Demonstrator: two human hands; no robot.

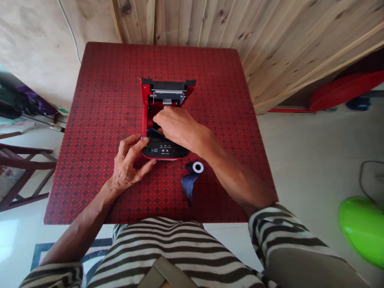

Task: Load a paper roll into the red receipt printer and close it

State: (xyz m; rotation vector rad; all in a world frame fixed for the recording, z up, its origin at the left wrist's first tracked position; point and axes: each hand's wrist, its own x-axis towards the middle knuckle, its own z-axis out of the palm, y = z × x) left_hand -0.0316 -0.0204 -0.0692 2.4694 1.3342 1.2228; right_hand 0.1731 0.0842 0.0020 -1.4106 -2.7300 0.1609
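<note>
Red-and-black machine (pixel 162 147), centre frame — lid (pixel 168 85) already up, inside work seemingly unfinished. Left hand (pixel 129 160) loosely spread, fingers on left front corner. Right hand (pixel 177 125) curled inside; grip hidden, cannot tell. Dark roll (pixel 189 182), lower centre — outside machine, partly unwound.

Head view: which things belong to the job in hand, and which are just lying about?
In the job:
- red-and-black machine, lid raised
- left hand, at its front corner
- right hand, reaching in, fingertips hidden
- dark roll, probably, beside the machine

Lying about:
- green object on the floor
- wooden chair
</note>
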